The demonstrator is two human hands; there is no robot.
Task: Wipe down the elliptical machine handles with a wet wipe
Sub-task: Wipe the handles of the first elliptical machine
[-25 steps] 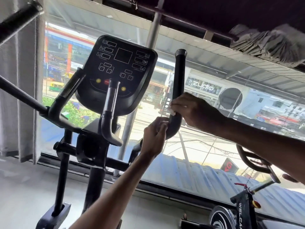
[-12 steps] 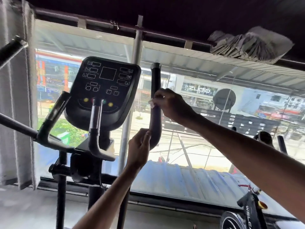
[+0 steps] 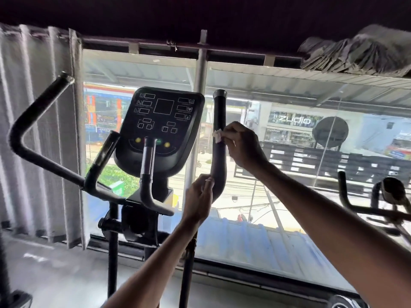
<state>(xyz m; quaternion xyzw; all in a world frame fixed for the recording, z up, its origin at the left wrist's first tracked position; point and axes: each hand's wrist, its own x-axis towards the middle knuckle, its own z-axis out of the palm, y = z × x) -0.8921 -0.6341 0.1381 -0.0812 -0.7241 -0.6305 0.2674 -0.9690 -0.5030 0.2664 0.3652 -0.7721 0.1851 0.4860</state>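
The elliptical's right moving handle rises black and upright just right of the console. My right hand pinches a small white wet wipe against the handle's middle. My left hand grips the handle's lower bend. The left moving handle angles up at the far left. Two short fixed grips stand below the console.
A large window lies straight ahead, with a grey curtain at its left. A bunched grey cloth hangs at the top right. Another exercise machine stands at the right edge.
My right hand has slid the wipe up the right handle, from near the bend to its middle. The left hand has kept its hold on the bend. The camera tilted upward.
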